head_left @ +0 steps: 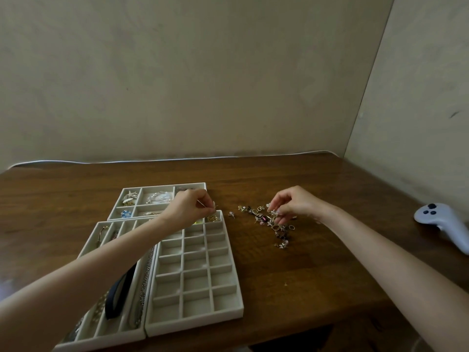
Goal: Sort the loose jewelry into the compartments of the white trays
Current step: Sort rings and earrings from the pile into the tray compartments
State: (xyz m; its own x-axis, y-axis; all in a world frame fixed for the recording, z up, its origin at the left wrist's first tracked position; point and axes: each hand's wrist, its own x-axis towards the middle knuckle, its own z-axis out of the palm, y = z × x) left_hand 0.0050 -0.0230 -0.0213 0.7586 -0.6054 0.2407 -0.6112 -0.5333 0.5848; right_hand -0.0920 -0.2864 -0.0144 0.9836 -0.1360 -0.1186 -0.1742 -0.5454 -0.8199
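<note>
A pile of loose jewelry (264, 219), mostly rings and small earrings, lies on the wooden table right of the trays. My right hand (291, 205) hovers over it, fingertips curled down and pinching a small piece. My left hand (193, 207) pinches a thin small piece above the far right corner of the grid tray (236, 295), next to a compartment holding gold pieces (212, 219). A long-slot tray (87, 246) at the left holds chains and a dark strap. The back tray (162, 185) holds brooches, a blue flower piece and clear beads.
A single earring (231, 214) lies between the trays and the pile. A white game controller (441, 224) lies at the table's right edge. A white cable (127, 161) runs along the wall at the back. Walls close the back and right.
</note>
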